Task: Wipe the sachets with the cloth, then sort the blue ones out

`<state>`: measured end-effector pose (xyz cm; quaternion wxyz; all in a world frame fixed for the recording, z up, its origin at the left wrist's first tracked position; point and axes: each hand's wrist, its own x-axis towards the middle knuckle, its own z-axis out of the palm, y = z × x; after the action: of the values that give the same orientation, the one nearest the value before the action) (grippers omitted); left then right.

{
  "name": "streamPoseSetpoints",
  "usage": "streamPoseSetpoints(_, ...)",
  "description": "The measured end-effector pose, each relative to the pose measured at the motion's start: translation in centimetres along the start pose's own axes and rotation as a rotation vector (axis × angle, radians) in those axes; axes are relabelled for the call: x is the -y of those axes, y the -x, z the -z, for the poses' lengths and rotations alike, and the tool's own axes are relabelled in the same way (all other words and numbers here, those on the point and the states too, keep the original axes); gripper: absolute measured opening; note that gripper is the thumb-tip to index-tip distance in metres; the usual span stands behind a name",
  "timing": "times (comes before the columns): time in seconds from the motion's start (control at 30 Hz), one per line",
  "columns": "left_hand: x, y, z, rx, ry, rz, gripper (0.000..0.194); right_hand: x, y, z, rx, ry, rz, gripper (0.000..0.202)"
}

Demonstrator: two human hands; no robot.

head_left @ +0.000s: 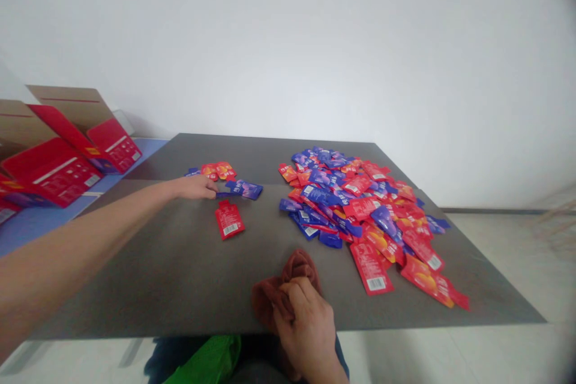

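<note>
Sachet pile (pixel 355 195), red and blue, brown cloth (pixel 300 265) clenched in the right hand (pixel 308 318), nearer and left of the pile, left hand (pixel 198 186) farther left of it, at blue sachets (pixel 247 189), pinch or touch impossible to tell

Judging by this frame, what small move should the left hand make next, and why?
Probably the left hand should draw one of the blue pouches at its fingertips toward the brown cloth. Those fingertips are right at the pouches, while the right hand holds the cloth bunched near the table's front edge. Whether the left fingers grip a pouch is too small to tell.
</note>
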<state>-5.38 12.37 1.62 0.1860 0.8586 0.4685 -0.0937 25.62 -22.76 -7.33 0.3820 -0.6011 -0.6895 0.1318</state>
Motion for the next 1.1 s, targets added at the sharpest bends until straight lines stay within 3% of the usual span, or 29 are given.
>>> streamPoseSetpoints(0.23,1.2,0.4,-1.9,-0.180,-0.015,0.124,0.057,0.1,-0.2,0.2,0.003,0.035,0.005,0.010)
streamPoseSetpoints(0.4,1.1,1.2,-1.0,-0.066,0.120,0.066,0.061,0.1,-0.1,0.0,0.012,0.013,-0.009,0.010)
streamPoseSetpoints(0.63,-3.4,5.0,1.7,0.223,0.238,0.073,0.053,0.2,-0.4,-0.1,-0.001,0.034,-0.022,0.006)
streamPoseSetpoints(0.8,-7.4,9.5,2.0,0.235,0.434,0.053,0.048,0.4,-0.6,0.0,0.011,0.063,-0.018,0.005)
streamPoseSetpoints(0.93,-10.7,12.4,-0.7,0.201,0.648,0.062,0.047,0.2,-0.7,0.1,-0.021,0.023,0.002,0.004)
streamPoseSetpoints(1.1,-15.0,12.9,-8.3,0.262,0.789,0.021,0.039,-0.1,-1.1,0.7,-0.178,-0.168,-0.076,0.003)
